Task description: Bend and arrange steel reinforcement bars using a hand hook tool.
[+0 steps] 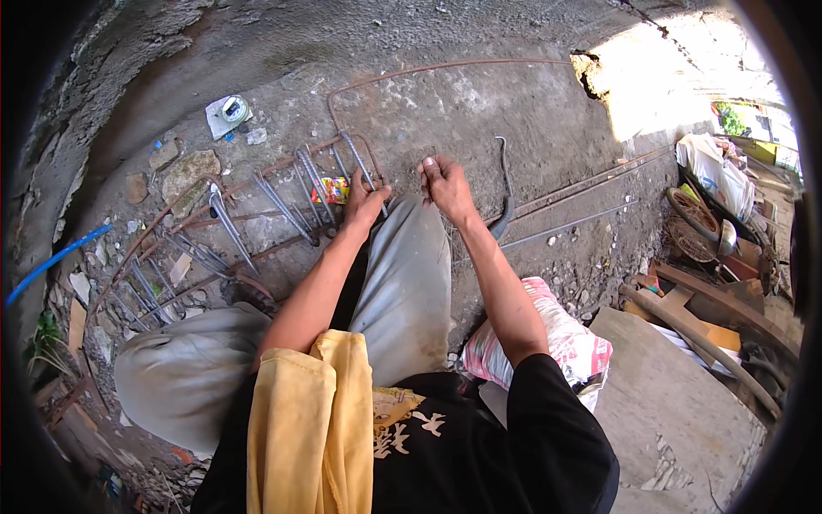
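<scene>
The steel frame [276, 203] lies on the dirt ahead of me and to my left, its long rusty bars crossed by slanting grey ribbed rods. My left hand [368, 203] is at its right end, thumb and fingers wrapped around the grey rod there. My right hand [445, 184] is raised just beyond my knee, apart from the frame, fingers curled in and thumb near the forefinger; I cannot tell whether they pinch something thin.

Behind my left hand, a red and yellow packet [334, 190] lies among the rods. My knees, in grey trousers [402, 291], are bent beneath my arms, and a yellow cloth [295, 411] hangs down over my black shirt [488, 454].

To the right of my right hand, a hooked tool [503, 220] with a dark handle lies on the ground, near long straight bars [591, 182]. Close to my right forearm sits a pink and white sack [548, 330], with a flat grey slab [668, 394] beyond it. Past the frame's far side are a pale stone [190, 177] and a round silvery object [234, 109] on white paper. At the far left, a blue hose [56, 264] slants in; at the far right, there is a jumbled heap of wood and metal [711, 300]
</scene>
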Action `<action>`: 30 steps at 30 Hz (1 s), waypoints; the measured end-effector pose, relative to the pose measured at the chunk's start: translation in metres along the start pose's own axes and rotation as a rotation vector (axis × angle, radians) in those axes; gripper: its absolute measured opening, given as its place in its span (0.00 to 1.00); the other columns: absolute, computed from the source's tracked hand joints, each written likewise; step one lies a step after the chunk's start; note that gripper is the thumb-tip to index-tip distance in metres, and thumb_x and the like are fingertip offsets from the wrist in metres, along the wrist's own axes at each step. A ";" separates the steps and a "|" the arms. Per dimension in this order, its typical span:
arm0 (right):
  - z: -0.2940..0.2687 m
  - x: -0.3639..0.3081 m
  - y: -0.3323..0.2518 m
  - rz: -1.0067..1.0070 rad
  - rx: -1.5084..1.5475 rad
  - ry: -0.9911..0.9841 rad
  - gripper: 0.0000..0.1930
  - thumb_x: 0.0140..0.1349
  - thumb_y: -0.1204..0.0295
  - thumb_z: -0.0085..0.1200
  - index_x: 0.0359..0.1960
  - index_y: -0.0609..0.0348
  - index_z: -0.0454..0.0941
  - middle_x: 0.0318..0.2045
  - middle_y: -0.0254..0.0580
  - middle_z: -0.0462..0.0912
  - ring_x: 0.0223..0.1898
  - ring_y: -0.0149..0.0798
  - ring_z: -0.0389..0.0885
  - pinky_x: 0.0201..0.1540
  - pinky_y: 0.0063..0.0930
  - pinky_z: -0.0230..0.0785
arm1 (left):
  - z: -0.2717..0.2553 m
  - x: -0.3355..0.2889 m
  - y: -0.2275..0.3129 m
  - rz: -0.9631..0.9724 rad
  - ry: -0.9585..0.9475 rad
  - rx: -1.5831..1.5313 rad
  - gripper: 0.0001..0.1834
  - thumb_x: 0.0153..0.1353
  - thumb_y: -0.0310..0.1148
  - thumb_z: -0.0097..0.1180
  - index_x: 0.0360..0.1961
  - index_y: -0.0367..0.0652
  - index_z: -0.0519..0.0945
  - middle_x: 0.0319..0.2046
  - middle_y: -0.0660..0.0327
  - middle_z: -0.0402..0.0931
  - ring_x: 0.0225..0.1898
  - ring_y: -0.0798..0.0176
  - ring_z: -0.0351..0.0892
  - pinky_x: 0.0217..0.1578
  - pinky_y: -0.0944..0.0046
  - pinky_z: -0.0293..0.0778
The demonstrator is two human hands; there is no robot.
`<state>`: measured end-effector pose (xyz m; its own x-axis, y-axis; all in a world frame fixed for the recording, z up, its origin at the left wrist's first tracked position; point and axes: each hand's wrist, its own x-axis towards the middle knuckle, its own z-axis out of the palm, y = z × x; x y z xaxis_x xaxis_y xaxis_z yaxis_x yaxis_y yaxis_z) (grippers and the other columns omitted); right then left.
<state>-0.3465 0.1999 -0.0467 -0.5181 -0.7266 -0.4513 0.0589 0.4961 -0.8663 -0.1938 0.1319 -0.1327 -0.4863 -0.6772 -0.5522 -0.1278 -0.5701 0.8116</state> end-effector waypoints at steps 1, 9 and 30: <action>0.000 0.001 0.004 -0.001 0.002 0.002 0.14 0.71 0.64 0.45 0.36 0.64 0.74 0.17 0.32 0.69 0.17 0.26 0.68 0.17 0.26 0.70 | 0.003 -0.005 0.000 0.001 -0.002 0.002 0.31 0.56 0.29 0.61 0.59 0.37 0.64 0.47 0.54 0.73 0.42 0.62 0.74 0.45 0.61 0.70; 0.023 -0.010 -0.015 -0.137 0.182 0.034 0.14 0.67 0.70 0.51 0.49 0.66 0.76 0.24 0.33 0.76 0.22 0.26 0.72 0.25 0.23 0.72 | 0.040 -0.036 0.069 0.411 0.000 0.120 0.11 0.62 0.32 0.58 0.41 0.35 0.81 0.29 0.60 0.79 0.28 0.68 0.75 0.31 0.67 0.72; -0.022 -0.107 -0.087 -0.174 0.099 -0.160 0.10 0.66 0.68 0.55 0.41 0.61 0.83 0.20 0.30 0.75 0.21 0.21 0.67 0.23 0.18 0.58 | 0.026 -0.050 0.167 0.437 -0.065 -0.251 0.22 0.70 0.41 0.48 0.58 0.39 0.71 0.47 0.56 0.76 0.40 0.71 0.75 0.36 0.71 0.72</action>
<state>-0.3155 0.2447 0.0817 -0.3863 -0.8671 -0.3147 0.0683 0.3133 -0.9472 -0.2134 0.0825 0.0355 -0.5014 -0.8518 -0.1515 0.3077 -0.3392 0.8889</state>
